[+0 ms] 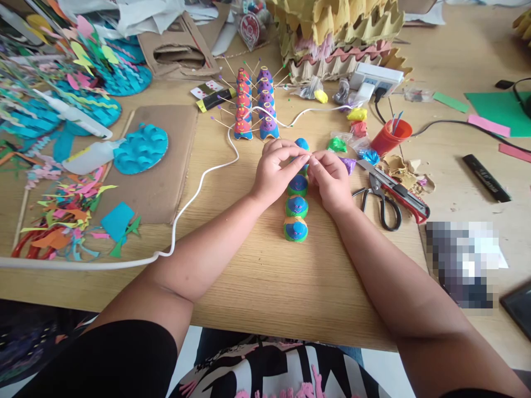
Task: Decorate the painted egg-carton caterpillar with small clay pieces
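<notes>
My left hand (279, 167) and my right hand (331, 178) meet over a row of painted egg-carton cups (297, 207), fingertips pinched together. Whatever is between the fingertips is too small to make out. The cups in this row are blue and green, some edged in orange, and the nearer ones have small faces. My hands partly hide the far cups. Beyond my left hand stand a red egg-carton strip (243, 105) and a purple egg-carton strip (266, 105) with blue bases, faces and pins sticking out. A purple clay packet (348, 165) lies beside my right hand.
Scissors (389, 213) and a red utility knife (409, 200) lie right of my right hand, near an orange cup (392, 136). A white cable (203, 176) crosses the table on the left. A glue bottle (89, 158) rests on cardboard (166, 188). Egg trays (340, 33) are stacked behind.
</notes>
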A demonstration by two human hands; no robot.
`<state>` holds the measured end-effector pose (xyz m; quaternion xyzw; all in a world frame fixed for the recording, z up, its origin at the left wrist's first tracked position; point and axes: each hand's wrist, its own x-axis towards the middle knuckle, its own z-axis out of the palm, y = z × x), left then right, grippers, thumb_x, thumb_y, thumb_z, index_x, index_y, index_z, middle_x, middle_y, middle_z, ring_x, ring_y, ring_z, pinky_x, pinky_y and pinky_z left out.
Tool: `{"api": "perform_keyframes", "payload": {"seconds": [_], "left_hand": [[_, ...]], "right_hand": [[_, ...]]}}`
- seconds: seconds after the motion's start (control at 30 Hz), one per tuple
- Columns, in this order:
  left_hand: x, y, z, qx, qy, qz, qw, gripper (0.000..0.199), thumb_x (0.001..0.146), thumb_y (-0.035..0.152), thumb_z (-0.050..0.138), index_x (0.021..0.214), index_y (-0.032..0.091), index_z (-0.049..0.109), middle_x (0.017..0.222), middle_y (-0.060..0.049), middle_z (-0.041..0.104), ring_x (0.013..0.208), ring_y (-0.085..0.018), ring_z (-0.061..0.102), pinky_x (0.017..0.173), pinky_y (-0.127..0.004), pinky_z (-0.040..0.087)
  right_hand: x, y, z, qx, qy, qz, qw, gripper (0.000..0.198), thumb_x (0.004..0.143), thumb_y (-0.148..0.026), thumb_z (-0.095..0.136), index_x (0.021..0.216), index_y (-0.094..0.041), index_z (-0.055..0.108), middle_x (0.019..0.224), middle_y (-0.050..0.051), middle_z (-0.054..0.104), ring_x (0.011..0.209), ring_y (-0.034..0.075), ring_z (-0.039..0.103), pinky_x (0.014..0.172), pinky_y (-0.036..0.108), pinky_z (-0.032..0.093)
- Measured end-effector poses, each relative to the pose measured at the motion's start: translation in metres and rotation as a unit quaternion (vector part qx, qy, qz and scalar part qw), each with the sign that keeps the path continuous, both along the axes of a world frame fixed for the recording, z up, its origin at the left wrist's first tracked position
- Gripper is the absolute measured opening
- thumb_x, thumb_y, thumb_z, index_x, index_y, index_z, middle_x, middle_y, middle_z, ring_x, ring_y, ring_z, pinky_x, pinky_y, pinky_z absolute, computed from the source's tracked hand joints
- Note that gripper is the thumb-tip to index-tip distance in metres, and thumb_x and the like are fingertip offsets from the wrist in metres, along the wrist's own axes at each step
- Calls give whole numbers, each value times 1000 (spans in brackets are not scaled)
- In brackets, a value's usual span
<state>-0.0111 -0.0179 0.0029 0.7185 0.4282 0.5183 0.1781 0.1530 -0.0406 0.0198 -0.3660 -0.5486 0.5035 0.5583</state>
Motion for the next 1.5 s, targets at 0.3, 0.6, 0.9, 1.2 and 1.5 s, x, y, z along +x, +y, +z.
{"api": "perform_keyframes", "payload": {"seconds": [0.3,0.6,0.9,1.2,1.5], "left_hand": [[0,-2,0,3,-58,-11,998,47,108,67,56,105,28,83,109,-6,80,116,-22,71,114,-41,56],[1,-3,5,-17,-34,-9,999,36,105,61,67,99,27,80,107,-4,79,116,-22,72,117,-43,55],[1,-3,5,3,-28,-21,999,24,103,50,74,97,27,78,105,-3,80,114,-21,73,116,-41,54],[0,-1,3,9,-29,-16,999,23,104,49,73,99,28,79,105,-3,80,114,-21,73,115,-41,55],[-2,-4,4,-6,-72,-31,997,36,109,58,61,105,29,80,111,-6,80,117,-22,73,115,-41,56]], "right_hand": [[1,0,0,-7,-4,-9,1000,55,84,-77,81,85,-25,65,64,-5,51,60,12,43,59,28,40],[0,0,1,-11,-11,-5,1000,59,81,-81,81,83,-25,62,64,-5,50,60,11,40,58,28,38],[0,0,0,-7,-5,-4,1000,57,83,-79,82,84,-24,63,64,-5,50,59,11,40,57,28,37],[1,0,0,-9,-3,0,1000,54,84,-76,81,85,-25,65,64,-5,52,61,12,44,59,28,41],[1,0,1,-18,9,-10,1000,54,83,-75,83,85,-25,64,65,-5,52,61,12,44,60,28,41]]}}
